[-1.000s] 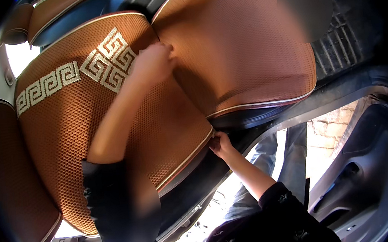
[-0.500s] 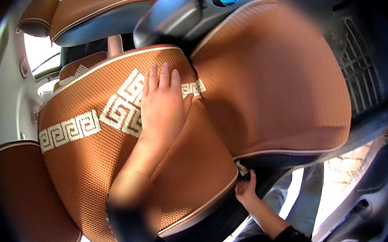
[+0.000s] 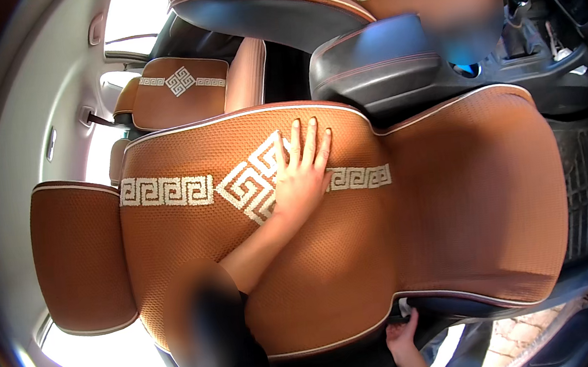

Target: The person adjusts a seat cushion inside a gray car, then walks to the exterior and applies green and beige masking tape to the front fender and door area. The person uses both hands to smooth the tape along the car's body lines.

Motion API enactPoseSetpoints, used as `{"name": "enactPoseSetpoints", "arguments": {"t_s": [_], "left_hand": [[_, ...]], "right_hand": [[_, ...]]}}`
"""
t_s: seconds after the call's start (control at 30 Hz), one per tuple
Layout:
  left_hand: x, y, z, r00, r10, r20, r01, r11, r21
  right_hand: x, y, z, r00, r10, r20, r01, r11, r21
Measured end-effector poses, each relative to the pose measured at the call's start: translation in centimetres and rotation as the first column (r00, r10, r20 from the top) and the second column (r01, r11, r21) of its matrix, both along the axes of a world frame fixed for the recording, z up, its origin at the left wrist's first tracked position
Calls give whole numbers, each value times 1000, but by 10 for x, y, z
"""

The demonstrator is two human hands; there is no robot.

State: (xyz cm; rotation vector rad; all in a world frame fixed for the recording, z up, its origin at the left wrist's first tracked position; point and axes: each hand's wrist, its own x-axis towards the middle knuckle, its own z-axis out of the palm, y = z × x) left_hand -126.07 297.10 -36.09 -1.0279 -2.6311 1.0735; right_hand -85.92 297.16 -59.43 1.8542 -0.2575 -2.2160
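A brown mesh seat cover (image 3: 330,265) with white piping and a pale Greek-key band is fitted over a car's front seat. My left hand (image 3: 302,179) lies flat on the backrest, fingers spread, beside the key-pattern diamond (image 3: 244,181). It holds nothing. My right hand (image 3: 401,339) is low at the near side, where backrest and seat cushion (image 3: 480,201) meet. Its fingers are curled and its thumb points up at a small whitish strap or tab (image 3: 405,307). Whether anything is inside those fingers is hidden.
A matching headrest (image 3: 82,257) is at the left. Beyond the seat are a black centre console (image 3: 374,55), the other front seat (image 3: 271,16) and a covered rear seat (image 3: 182,91). At lower right, paving (image 3: 528,338) shows through the door opening.
The view has turned and shifted, so the whole seat and console show more fully. My left hand stays flat on the backrest, and my right hand stays at the same seat corner.
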Motion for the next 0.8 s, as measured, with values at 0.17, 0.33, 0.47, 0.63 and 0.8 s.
{"name": "enactPoseSetpoints", "arguments": {"t_s": [0.17, 0.33, 0.47, 0.63, 0.8], "left_hand": [[-5, -7, -12, 1000, -5, -7, 5, 999, 37], [20, 12, -54, 996, 82, -32, -75, 983, 168], [98, 41, -147, 850, -148, 506, -168, 834, 525], [216, 68, -239, 833, -14, 553, -329, 792, 514], [211, 54, -253, 832, -53, 552, -291, 805, 516]], "right_hand": [[1, 13, 3, 942, 290, -166, -298, 954, -21], [29, 76, 17, 898, 208, -388, -165, 976, 142], [87, 146, 47, 921, 232, -312, -130, 940, 317], [220, 192, 62, 992, 127, -13, -90, 763, 640], [297, 192, 117, 993, -52, 110, -50, 652, 757]]}}
